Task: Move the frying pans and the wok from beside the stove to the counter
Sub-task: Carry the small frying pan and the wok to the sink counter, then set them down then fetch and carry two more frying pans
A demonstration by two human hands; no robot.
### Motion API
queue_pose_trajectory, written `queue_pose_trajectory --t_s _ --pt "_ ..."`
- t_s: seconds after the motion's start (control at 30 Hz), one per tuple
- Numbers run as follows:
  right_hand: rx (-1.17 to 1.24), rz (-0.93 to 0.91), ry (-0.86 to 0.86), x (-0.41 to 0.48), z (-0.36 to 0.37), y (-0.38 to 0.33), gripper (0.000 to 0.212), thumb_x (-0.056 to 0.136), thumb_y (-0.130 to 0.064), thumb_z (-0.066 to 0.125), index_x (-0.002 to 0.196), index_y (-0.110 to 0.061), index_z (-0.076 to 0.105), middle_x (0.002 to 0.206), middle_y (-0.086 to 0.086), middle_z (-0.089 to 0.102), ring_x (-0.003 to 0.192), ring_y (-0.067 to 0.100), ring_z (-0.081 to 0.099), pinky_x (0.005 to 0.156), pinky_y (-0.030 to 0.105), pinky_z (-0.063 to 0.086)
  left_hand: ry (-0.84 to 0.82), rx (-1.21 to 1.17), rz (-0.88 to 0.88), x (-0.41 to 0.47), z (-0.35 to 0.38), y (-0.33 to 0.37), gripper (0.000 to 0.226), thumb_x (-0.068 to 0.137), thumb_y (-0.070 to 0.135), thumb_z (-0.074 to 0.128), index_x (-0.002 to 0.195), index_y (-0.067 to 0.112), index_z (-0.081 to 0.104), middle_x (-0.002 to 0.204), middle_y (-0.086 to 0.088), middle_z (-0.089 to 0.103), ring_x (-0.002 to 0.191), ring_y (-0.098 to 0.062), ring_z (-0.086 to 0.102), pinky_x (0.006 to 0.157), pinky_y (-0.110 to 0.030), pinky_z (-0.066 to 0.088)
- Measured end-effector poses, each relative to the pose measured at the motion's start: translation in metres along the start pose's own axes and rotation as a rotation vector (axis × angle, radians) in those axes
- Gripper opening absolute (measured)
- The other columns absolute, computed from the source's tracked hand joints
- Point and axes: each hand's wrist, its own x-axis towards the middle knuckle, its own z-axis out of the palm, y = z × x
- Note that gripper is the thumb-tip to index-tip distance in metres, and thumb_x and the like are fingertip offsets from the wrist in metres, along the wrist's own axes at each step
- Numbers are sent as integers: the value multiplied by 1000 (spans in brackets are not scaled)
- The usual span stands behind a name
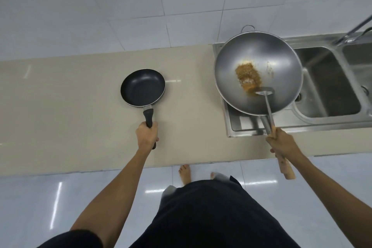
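Note:
A small black frying pan (143, 87) rests on the beige counter (60, 106), and my left hand (146, 134) grips its black handle. To the right, a large steel wok (277, 62) with a brown patch of food and a metal spatula (265, 91) in it hangs over the left end of the steel sink unit (241, 125). My right hand (281, 143) is closed around the wok's wooden handle together with the spatula's shaft. The wok's small loop handle points to the wall.
A double steel sink (330, 86) with a tap (354, 30) fills the right side. A white tiled wall rises behind the counter. The counter's front edge runs just ahead of my bare feet on a glossy tiled floor.

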Motion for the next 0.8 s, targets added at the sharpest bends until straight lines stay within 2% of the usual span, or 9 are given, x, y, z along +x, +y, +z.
queue_pose_trajectory --t_s 0.17,0.3,0.47,0.57,0.67,0.73,0.8 --pt "2 4 30 5 5 -1 14 96 -17 58 102 -4 56 86 18 69 72 34 70 64 35 55 -86 75 -25 8 -5 -1 16 96 17 54 92 2 55 80 -12 59 51 -29 66 49 -29 48" --pt "-14 10 40 11 8 1 15 94 -18 60 99 -5 57 85 18 69 73 33 70 69 40 58 -125 129 -47 8 -7 -2 19 96 14 55 104 -3 57 91 -18 62 64 -40 72 57 -34 55" --pt "-18 26 33 16 8 2 23 92 -22 61 105 -5 53 90 17 67 80 38 69 79 46 58 -91 165 -43 3 -7 3 20 94 13 57 105 -3 55 99 -25 68 64 -37 72 63 -38 58" --pt "-20 0 32 17 7 5 24 91 -23 63 104 -6 51 91 18 68 74 31 66 68 36 52 -57 209 -43 -3 -5 5 30 91 14 61 113 -4 52 107 -26 66 89 -42 70 80 -48 58" --pt "-28 -9 21 19 5 8 28 91 -27 65 103 -9 47 95 18 66 69 21 56 62 32 42 -16 307 -11 -11 -1 9 55 90 19 66 133 -5 43 129 -27 52 113 -45 55 96 -52 49" --pt "-39 -13 12 20 1 9 35 90 -32 66 107 -7 46 102 20 65 80 30 59 69 36 44 20 382 25 -18 2 14 71 89 27 69 143 -5 36 138 -27 45 123 -46 46 101 -53 44" --pt "-46 -30 13 23 -5 11 53 91 -39 66 123 -1 47 117 25 62 103 40 60 79 39 46 67 432 74 -26 5 18 78 87 36 71 145 -3 36 141 -26 44 128 -45 41 103 -53 40"
